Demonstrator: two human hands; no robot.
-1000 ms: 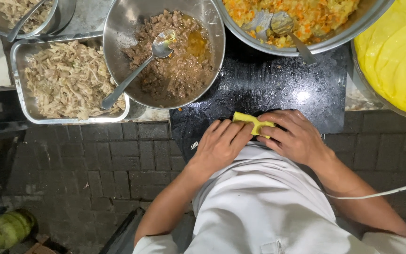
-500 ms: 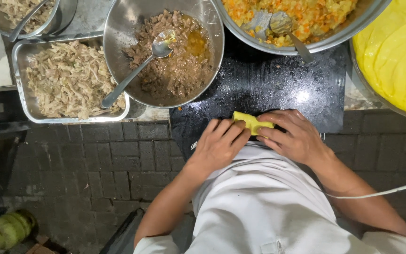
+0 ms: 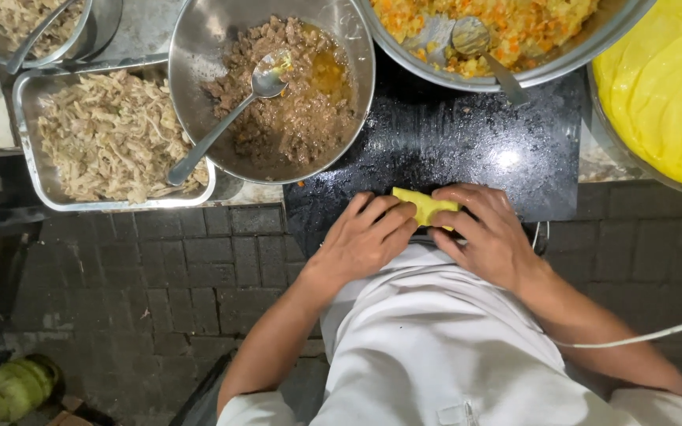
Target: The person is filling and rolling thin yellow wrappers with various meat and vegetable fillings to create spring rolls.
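The left hand and right hand pinched a soft yellow roll between curled fingers at the near edge of the glossy black slab. Beyond the slab stood a round steel bowl of coarse brown mince with a spoon; left of the slab sat a rectangular tray of pale shreds.

Evenly and brightly lit from overhead. White glare on the black board and on the steel bowl rims. Dimmer toward the brick floor at lower left. Sharp at centre, slightly soft and curved at the edges.
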